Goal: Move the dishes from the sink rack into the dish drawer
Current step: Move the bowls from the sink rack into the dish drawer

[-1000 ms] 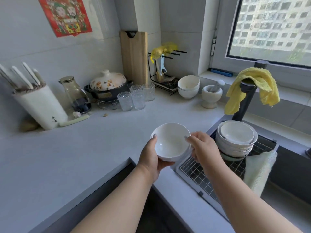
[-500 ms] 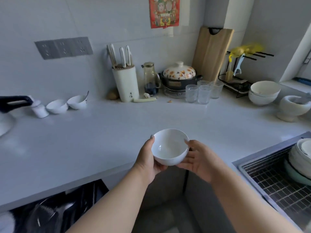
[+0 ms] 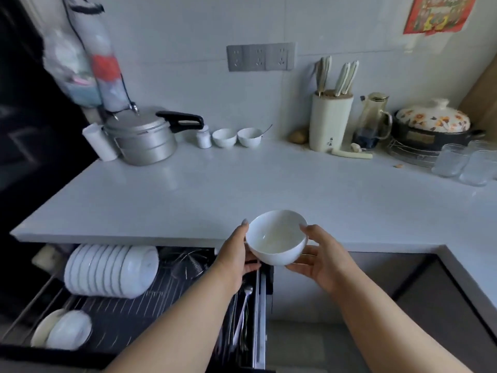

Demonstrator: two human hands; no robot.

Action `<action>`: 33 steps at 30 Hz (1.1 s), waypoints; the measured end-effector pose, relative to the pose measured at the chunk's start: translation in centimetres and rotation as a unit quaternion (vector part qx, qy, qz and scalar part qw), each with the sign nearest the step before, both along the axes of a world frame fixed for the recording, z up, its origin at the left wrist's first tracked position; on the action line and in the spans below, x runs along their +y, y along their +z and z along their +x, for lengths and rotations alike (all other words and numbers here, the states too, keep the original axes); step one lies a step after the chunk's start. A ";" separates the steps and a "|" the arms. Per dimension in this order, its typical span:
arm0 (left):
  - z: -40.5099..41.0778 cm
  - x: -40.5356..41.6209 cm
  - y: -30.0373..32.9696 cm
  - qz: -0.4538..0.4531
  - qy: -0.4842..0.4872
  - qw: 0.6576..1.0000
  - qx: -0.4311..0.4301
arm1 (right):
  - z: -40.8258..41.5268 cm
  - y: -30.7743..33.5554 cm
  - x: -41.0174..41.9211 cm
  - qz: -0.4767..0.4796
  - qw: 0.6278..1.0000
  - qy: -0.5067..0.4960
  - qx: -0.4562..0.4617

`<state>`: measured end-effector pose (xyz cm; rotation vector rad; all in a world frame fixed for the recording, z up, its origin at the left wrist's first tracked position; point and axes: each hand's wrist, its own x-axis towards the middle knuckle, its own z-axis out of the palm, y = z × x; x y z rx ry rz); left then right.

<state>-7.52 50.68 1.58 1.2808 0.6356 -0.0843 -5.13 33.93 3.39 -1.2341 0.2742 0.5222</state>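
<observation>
1. Between the two hands, just in front of the surface edge, a white bowl is carried upright and empty. The left hand has a grasping grip on it, thumb up at the rim and fingers curled under the left wall; the right hand grips the opposite side, thumb at the rim and fingers cupped beneath the base.

2. Below and to the left, the dish drawer stands pulled out under the surface. A row of white plates stands on edge at its back, a couple of small dishes lie near its front left corner, and cutlery sits in the narrow compartment along its right side, directly beneath the left wrist.

3. Judged from this, the step in hand is the carry: the bowl hangs above the drawer's right end, not yet set down.

4. The next move calls for lowering the bowl leftward onto bare wire rack between the plate row and the front dishes, staying clear of the plate edges and the cutlery. One hand could probably let go before the bowl goes down.

5. Farther back on the surface stand a pressure cooker, two small bowls and a knife block, well apart from the work.
</observation>
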 end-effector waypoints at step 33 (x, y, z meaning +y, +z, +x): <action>-20.1 41.0 -15.1 0.523 0.115 0.782 0.318 | -9.8 -18.2 42.4 -0.253 0.938 0.237 0.023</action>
